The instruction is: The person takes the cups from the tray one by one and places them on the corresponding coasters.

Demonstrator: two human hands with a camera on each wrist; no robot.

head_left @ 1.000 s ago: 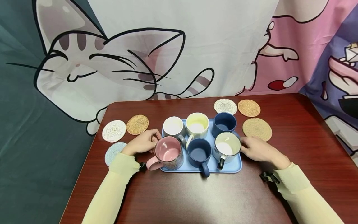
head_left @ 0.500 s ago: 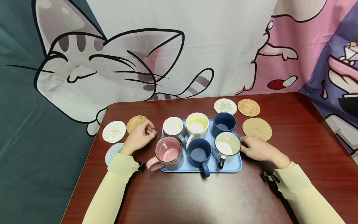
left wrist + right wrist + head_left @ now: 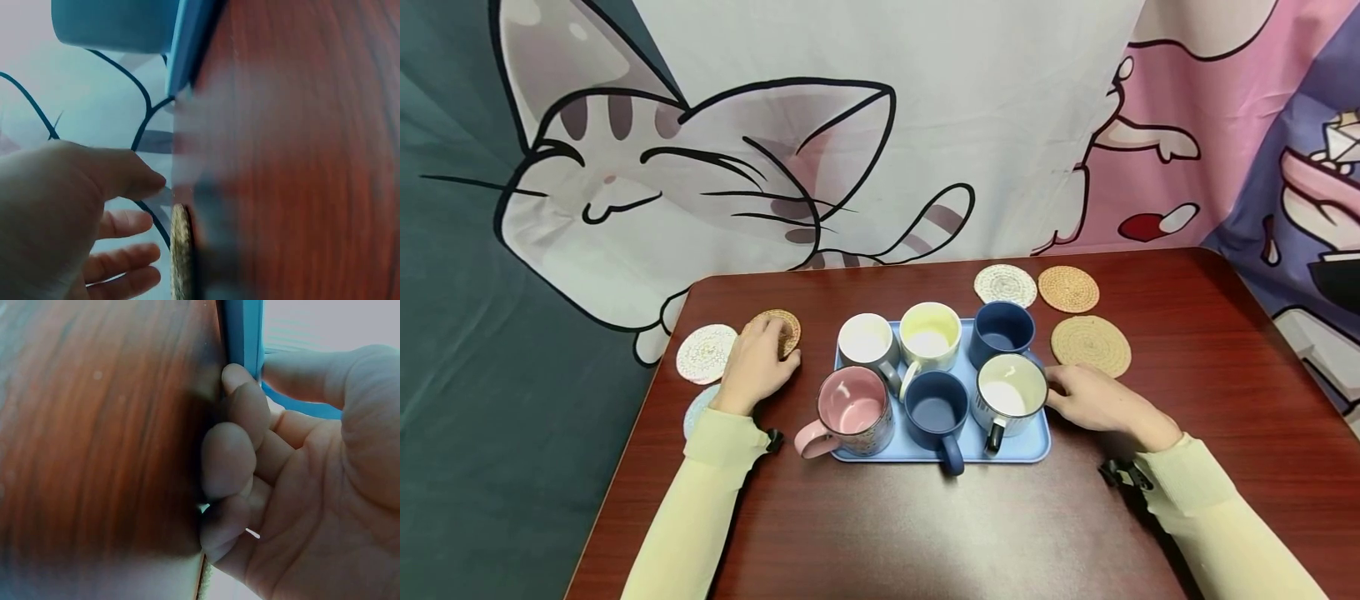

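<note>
My left hand [image 3: 752, 364] is just above the small tan coaster [image 3: 788, 333] at the left, partly hiding it. In the left wrist view the fingers [image 3: 128, 259] are spread loosely, apart from the coaster's edge [image 3: 181, 250]. My right hand [image 3: 1093, 400] grips the right rim of the blue tray [image 3: 887, 456]; in the right wrist view, thumb and curled fingers pinch the rim [image 3: 242, 337]. On the tray stand a pink mug [image 3: 852, 408], a grey-white mug [image 3: 867, 342], a yellow mug [image 3: 930, 335], two navy mugs [image 3: 936, 408] and a cream mug with a black handle [image 3: 1011, 387].
A white coaster [image 3: 706, 354] and a light blue coaster [image 3: 696, 408], partly under the left arm, lie at the left. Behind the tray's right end are a white coaster [image 3: 1005, 286], an orange-tan coaster [image 3: 1068, 289] and a larger beige coaster [image 3: 1091, 346]. A patterned curtain hangs behind the table.
My left hand has let go of the tray's left side and moved left and away from me, over the small tan coaster. The right hand and the tray with its mugs have stayed put.
</note>
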